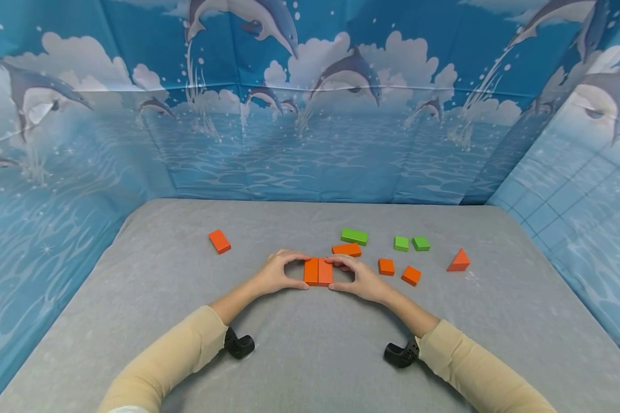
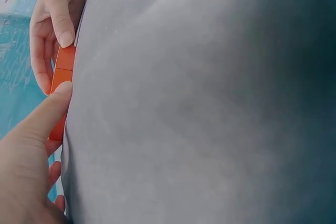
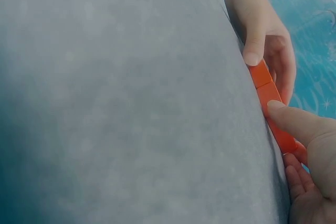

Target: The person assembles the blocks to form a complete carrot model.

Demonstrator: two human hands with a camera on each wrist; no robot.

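Note:
Two orange rectangular blocks lie side by side on the grey cloth, long sides touching. In the head view, my left hand (image 1: 277, 272) pinches the left block (image 1: 311, 272) between thumb and fingers, one at each short end. Mirroring it, my right hand (image 1: 363, 279) grips the right block (image 1: 325, 272) the same way. In the left wrist view the left thumb (image 2: 62, 88) presses on the near end of its block. The right wrist view shows the right thumb (image 3: 275, 104) against the other block. Parts of the far fingers are hidden behind the blocks.
Behind the right hand lie a longer orange block (image 1: 347, 249) and a long green block (image 1: 354, 236). Rightward are small green blocks (image 1: 400, 244), small orange blocks (image 1: 386, 267) and a red-orange triangle (image 1: 458, 261). Another orange block (image 1: 219, 241) lies far left. A dolphin-print curtain (image 1: 310, 155) borders the table.

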